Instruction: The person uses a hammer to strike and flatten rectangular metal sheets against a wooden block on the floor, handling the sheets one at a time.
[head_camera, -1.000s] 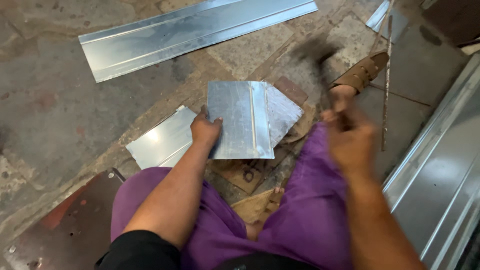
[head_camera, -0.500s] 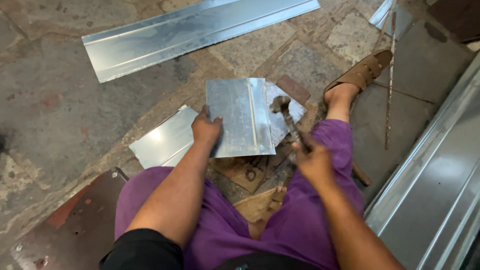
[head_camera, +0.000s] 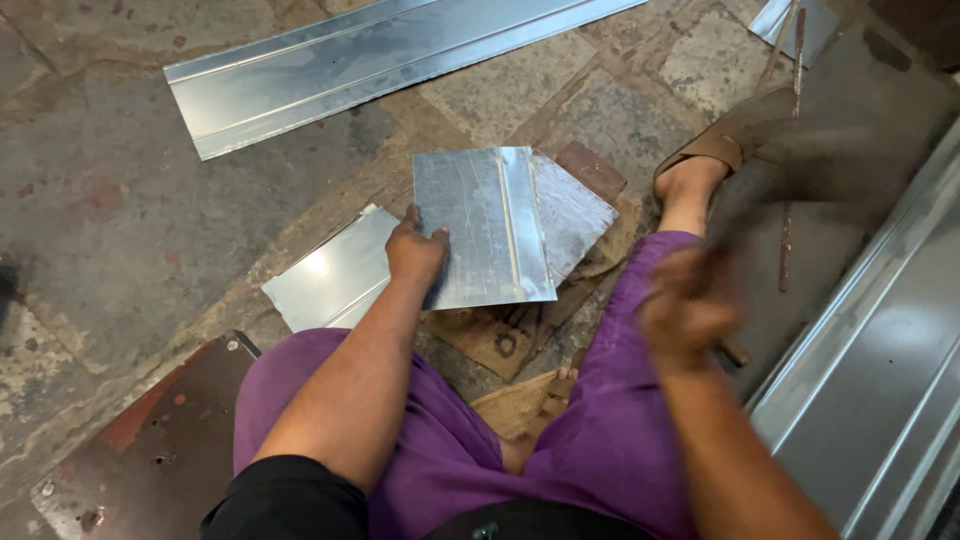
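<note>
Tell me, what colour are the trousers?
Purple trousers, seen clearest in the head view.

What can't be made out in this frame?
- Right hand: motion-blurred in the head view; grip and whatever it holds unreadable.
- Long metal strip: far end cut by the top edge.
- Metal sheet: near corner hidden under the left hand.

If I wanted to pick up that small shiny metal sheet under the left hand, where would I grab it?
Probably by the far edge of the metal sheet, coming from the side away from the person. It lies flat, the left hand presses its near left corner, and its right side overlaps another sheet.
</note>
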